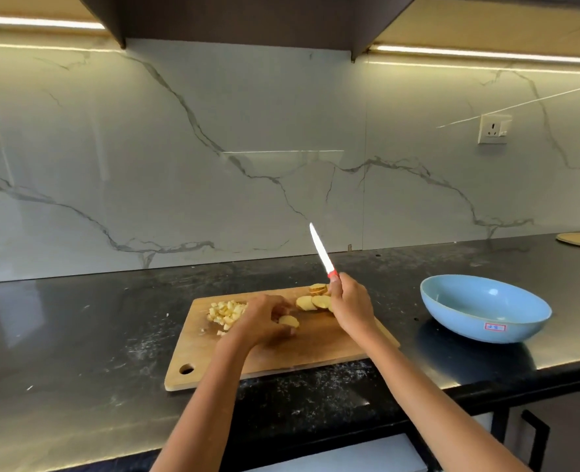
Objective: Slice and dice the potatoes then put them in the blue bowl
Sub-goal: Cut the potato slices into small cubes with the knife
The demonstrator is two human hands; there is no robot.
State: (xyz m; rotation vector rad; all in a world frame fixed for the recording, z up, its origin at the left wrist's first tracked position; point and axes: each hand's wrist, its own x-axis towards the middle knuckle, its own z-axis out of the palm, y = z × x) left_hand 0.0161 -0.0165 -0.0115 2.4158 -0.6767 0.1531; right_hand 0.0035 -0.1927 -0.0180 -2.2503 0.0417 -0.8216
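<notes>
Wooden cutting board (315, 349) at centre frame: left hand (264, 321) fingers pinch a potato slice (289, 321) for dicing, right hand (348, 303) grips the raised knife (322, 251), which likely comes down next; blue bowl (485, 308) waits empty, lower right.

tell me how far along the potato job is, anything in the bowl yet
Partly done. A pile of diced potato already sits on the cutting board. In hand: the left hand holds one slice on the board, while the right hand holds the knife raised, blade up. Left: several round slices remain uncut, and the blue bowl looks empty, so nothing has been transferred.
</notes>
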